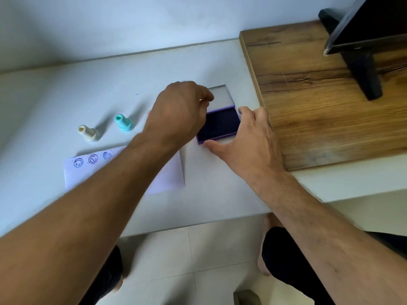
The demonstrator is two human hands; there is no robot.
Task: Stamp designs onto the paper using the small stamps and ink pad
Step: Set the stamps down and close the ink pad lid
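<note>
While hands (248, 137) frame one ink pad (220, 124), two stamps (124, 123)

Matt white table (55, 102); beyond the right fingers (244, 111), a grained wood board (308, 106). Smooth plastic stamps (89, 134); thin paper (72, 175); dark matt ink pad (220, 126).

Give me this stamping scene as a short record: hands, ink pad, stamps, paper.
left hand: fingers curled above the ink pad's left edge; what it holds is hidden
right hand: thumb and fingers spread against the ink pad's sides, steadying it
ink pad: open, dark purple, lid folded back
stamps: cream stamp and teal stamp standing left of the pad
paper: three purple prints along its top edge
</note>
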